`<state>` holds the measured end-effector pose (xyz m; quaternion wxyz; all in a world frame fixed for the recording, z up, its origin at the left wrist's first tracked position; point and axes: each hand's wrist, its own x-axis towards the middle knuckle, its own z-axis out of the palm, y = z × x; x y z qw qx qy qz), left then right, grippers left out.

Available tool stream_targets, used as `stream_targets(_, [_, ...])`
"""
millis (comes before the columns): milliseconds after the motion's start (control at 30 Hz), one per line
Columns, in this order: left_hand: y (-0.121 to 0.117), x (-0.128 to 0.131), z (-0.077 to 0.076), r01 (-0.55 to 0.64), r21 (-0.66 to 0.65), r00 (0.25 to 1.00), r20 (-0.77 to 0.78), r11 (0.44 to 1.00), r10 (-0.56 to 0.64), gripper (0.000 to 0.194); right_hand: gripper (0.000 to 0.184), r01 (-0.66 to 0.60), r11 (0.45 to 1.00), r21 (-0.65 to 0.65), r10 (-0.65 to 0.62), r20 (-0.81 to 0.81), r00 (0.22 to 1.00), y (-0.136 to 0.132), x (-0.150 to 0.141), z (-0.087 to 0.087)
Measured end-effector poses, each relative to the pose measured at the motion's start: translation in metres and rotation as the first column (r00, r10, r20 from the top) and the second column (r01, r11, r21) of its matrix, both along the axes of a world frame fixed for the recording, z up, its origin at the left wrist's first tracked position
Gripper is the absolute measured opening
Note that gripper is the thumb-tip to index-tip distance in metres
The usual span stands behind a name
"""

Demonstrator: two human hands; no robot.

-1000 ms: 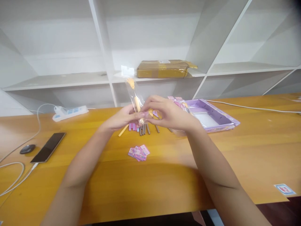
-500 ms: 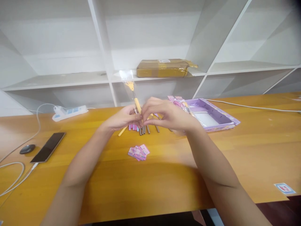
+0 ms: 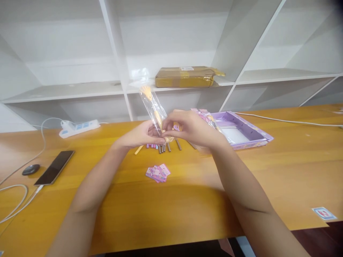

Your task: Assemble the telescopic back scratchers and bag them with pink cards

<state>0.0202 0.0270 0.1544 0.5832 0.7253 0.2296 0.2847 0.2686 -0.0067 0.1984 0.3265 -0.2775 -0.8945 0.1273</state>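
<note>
A yellow back scratcher (image 3: pixel 146 92) with a small hand-shaped head stands tilted inside a clear plastic bag (image 3: pixel 158 104), above the table. My left hand (image 3: pixel 143 135) is closed round the lower part of the bag. Beside it, my right hand (image 3: pixel 187 127) pinches at the bag's lower end, near the scratcher's handle; the exact contact is hidden by the fingers. Behind and below the hands lie several metal rods (image 3: pixel 164 147), some short pink and purple handle ends (image 3: pixel 151 146) and a yellow stick (image 3: pixel 138 150). A small pile of pink printed cards (image 3: pixel 158 173) lies nearer to me.
At right stands a purple tray (image 3: pixel 253 132), with plastic-wrapped items (image 3: pixel 207 117) at its left side. A phone (image 3: pixel 55 167), a black mouse-like object (image 3: pixel 31 169) and a power strip (image 3: pixel 79 128) with cables are at left. A taped cardboard box (image 3: pixel 184 77) sits on the shelf.
The back scratcher's head has turned and sunk slightly, and more of the bag shows around it. My left fingers have shifted down a little around the bag.
</note>
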Motion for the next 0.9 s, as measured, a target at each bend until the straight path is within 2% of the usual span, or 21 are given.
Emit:
stream_targets(133, [-0.001, -0.001, 0.004, -0.02, 0.012, 1.0, 0.02, 1.0, 0.02, 0.055, 0.036, 0.112, 0.987, -0.114, -0.112, 0.003, 0.994, 0.0, 0.003, -0.001])
stream_targets(233, [-0.002, -0.002, 0.008, -0.05, 0.038, 0.999, -0.006, 0.998, 0.05, 0.051, 0.048, 0.225, 0.954, -0.198, -0.21, 0.094, 0.973, 0.003, 0.006, -0.003])
stream_targets(300, [-0.003, -0.003, 0.01, -0.038, 0.042, 0.999, -0.035, 0.998, 0.039, 0.049, 0.047, 0.204, 0.945, -0.257, -0.162, 0.178, 0.971, 0.006, 0.007, -0.002])
stream_targets(400, [-0.002, -0.005, 0.01, 0.006, 0.026, 0.997, -0.081, 1.0, -0.004, 0.049, 0.052, 0.105, 0.926, -0.364, -0.022, 0.226, 0.974, 0.01, 0.006, -0.001])
stream_targets(567, [0.0, -0.003, 0.007, 0.045, 0.017, 0.987, -0.158, 0.999, -0.042, 0.048, 0.056, 0.124, 0.916, -0.382, -0.053, 0.191, 0.98, 0.013, 0.002, -0.002])
stream_targets(633, [0.0, -0.003, 0.006, 0.052, 0.019, 0.982, -0.18, 0.998, -0.048, 0.045, 0.053, 0.09, 0.906, -0.413, -0.013, 0.187, 0.982, 0.016, 0.002, -0.004])
stream_targets(700, [0.001, -0.003, 0.006, 0.05, 0.025, 0.978, -0.202, 0.998, -0.044, 0.042, 0.05, 0.02, 0.872, -0.489, 0.083, 0.188, 0.979, 0.021, 0.005, -0.005])
stream_targets(800, [0.0, -0.005, 0.008, 0.036, 0.031, 0.973, -0.228, 0.999, -0.028, 0.04, 0.045, -0.077, 0.788, -0.611, 0.233, 0.18, 0.956, 0.028, 0.009, -0.007])
stream_targets(900, [-0.001, -0.008, 0.012, 0.032, 0.015, 0.968, -0.25, 0.999, -0.027, 0.041, 0.042, -0.142, 0.739, -0.658, 0.317, 0.155, 0.936, 0.035, 0.01, -0.009])
